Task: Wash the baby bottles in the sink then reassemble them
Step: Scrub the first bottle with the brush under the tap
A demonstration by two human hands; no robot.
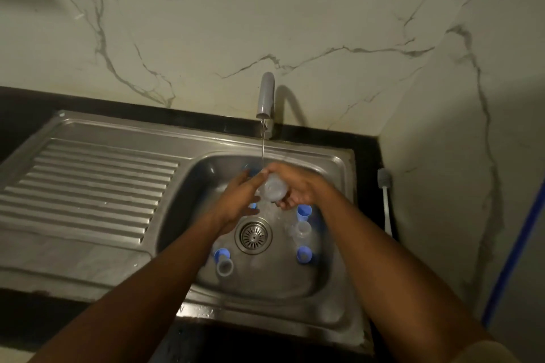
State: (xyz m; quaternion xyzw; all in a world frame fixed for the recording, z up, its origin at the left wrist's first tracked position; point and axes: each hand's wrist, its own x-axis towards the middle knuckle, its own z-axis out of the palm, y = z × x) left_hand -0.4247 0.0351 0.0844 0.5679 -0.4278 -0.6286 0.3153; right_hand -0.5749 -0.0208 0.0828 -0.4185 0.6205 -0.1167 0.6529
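Clear baby bottle (272,190), under tap (265,97): right hand (298,188) fingers curled round it, left hand (239,194) fingers straight against it; advise rotating.

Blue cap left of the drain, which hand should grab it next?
Probably the left hand: the blue cap lies on its side of the sink, and its fingers only rest on the bottle, which the right hand grips.

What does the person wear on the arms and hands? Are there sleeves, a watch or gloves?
Both forearms are bare, and the left hand and right hand wear no gloves. No watch or bracelet shows on either wrist. A pale beige patch at the lower right corner may be a sleeve; blur hides any rings.
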